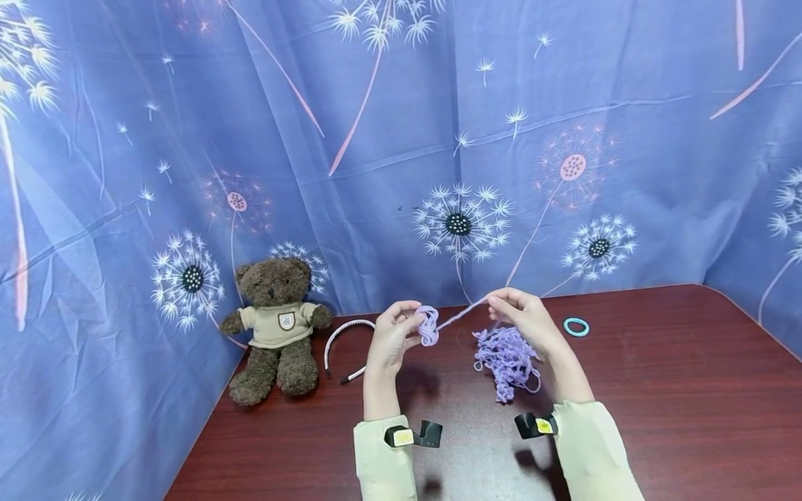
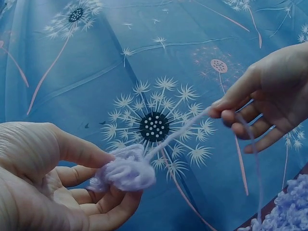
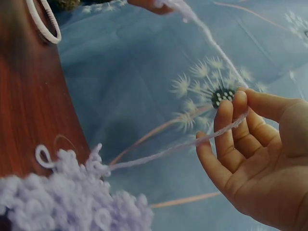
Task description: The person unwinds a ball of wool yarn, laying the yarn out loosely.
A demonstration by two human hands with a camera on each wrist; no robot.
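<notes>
In the head view my left hand (image 1: 391,337) holds a small wound bundle of lilac yarn (image 1: 429,325) above the table. The left wrist view shows that yarn bundle (image 2: 127,171) pinched between thumb and fingers. A single strand (image 2: 180,130) runs taut from it to my right hand (image 2: 269,91), whose thumb and index finger pinch it. Past the right fingers the strand hangs down to a loose, crinkled heap of lilac yarn (image 1: 507,358) on the table. The right wrist view shows the same heap (image 3: 72,197) below my right hand (image 3: 260,149).
A brown teddy bear (image 1: 276,330) in a beige shirt sits at the table's left edge. Beside it lies a white headband (image 1: 335,341) with black tips. A turquoise ring (image 1: 576,327) is right of the yarn. A blue dandelion-print cloth (image 1: 388,139) hangs behind the dark red table (image 1: 677,390).
</notes>
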